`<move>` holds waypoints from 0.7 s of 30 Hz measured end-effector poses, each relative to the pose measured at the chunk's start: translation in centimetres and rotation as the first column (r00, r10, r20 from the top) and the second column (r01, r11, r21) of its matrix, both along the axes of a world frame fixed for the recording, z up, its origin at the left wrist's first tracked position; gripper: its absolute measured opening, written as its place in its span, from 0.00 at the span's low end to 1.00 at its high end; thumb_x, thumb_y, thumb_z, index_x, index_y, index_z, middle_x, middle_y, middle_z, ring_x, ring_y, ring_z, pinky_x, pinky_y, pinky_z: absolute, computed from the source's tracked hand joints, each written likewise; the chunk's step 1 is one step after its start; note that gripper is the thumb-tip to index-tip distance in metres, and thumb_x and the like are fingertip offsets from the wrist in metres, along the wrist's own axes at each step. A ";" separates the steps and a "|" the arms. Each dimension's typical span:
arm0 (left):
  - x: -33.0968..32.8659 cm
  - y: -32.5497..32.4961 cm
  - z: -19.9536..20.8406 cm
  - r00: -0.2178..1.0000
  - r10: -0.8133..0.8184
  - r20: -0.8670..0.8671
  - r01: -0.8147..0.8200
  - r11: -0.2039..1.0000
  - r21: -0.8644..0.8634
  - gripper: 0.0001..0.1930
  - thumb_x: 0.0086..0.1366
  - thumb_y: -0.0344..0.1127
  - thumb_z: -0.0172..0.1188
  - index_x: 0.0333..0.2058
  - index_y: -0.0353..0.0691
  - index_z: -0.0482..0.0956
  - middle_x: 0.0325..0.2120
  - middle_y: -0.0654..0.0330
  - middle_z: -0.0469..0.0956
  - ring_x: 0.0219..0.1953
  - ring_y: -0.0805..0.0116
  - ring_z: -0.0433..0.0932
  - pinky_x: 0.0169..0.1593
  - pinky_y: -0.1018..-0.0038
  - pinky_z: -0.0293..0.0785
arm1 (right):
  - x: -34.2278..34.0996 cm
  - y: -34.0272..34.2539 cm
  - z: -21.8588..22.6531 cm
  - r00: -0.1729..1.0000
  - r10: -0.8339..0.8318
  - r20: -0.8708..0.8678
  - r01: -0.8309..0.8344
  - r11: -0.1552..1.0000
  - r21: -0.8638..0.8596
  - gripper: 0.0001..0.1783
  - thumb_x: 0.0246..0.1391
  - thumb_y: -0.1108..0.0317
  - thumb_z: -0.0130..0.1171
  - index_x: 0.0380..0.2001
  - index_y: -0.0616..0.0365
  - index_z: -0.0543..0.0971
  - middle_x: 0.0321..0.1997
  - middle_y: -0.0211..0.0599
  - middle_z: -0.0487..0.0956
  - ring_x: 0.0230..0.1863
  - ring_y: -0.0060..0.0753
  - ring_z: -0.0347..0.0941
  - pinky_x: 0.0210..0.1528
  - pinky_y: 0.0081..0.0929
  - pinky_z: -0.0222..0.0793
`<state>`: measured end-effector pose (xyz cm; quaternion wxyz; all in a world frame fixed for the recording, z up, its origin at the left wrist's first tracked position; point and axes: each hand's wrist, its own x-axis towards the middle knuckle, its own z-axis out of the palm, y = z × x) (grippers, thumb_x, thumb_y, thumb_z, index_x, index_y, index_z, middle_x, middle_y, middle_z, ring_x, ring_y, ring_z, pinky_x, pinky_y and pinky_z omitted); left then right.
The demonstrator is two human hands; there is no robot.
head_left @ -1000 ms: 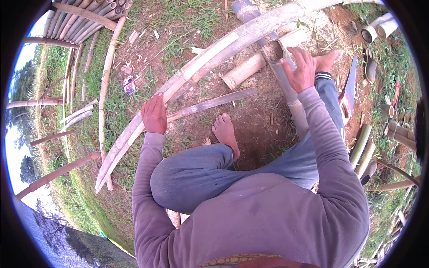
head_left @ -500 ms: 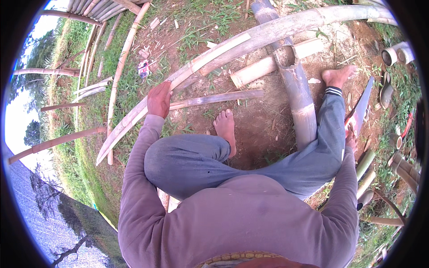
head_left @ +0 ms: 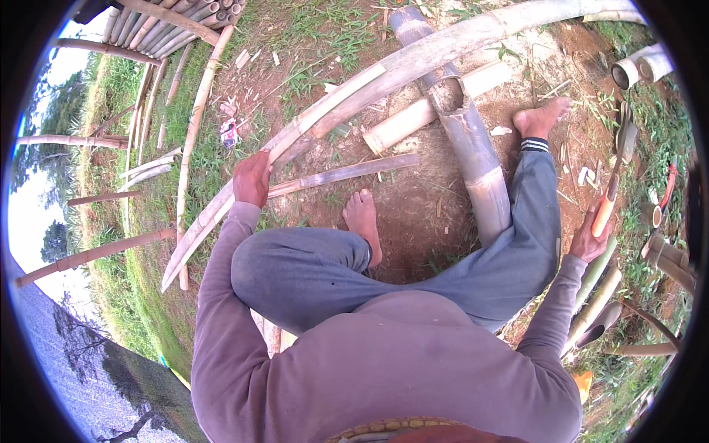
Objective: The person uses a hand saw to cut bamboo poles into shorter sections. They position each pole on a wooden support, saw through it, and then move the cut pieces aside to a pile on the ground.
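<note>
My left hand point(head_left: 252, 179) is closed around a long split bamboo piece point(head_left: 329, 103), near its lower left end. That piece lies along a curved-looking bamboo pole point(head_left: 473, 46), which rests across a thick grey bamboo log point(head_left: 484, 159) with a hole cut in its upper side. Out at the right, my right hand point(head_left: 588, 238) grips the orange handle of a handsaw point(head_left: 605, 209). The saw's blade shows almost edge-on and points away from me. A pale short bamboo length point(head_left: 399, 127) passes beneath the log, and a narrow slat point(head_left: 354, 174) lies nearer my foot.
My bare feet rest on the soil either side of the log. At right are a sandal point(head_left: 628, 134), bamboo offcuts point(head_left: 600, 303), cut tubes point(head_left: 625, 74) and a red-handled tool point(head_left: 670, 183). Stacked poles point(head_left: 166, 29) and a bamboo frame point(head_left: 196, 122) stand at left.
My right hand has swung outward to the right with the handsaw, whose blade has turned from broadside to nearly edge-on. My left hand keeps its hold on the split bamboo.
</note>
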<state>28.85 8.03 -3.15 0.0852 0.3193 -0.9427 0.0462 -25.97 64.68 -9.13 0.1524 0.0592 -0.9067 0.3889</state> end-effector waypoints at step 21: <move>0.1 -0.2 -0.6 0.998 0.005 -0.062 -0.005 1.000 0.005 0.22 0.67 0.34 0.68 0.60 0.44 0.84 0.55 0.51 0.86 0.58 0.52 0.83 0.66 0.56 0.73 | 16.4 -22.7 7.6 0.512 0.855 -0.081 -0.789 0.430 -0.439 0.29 0.62 0.73 0.72 0.65 0.66 0.77 0.63 0.53 0.84 0.61 0.44 0.84 0.61 0.35 0.80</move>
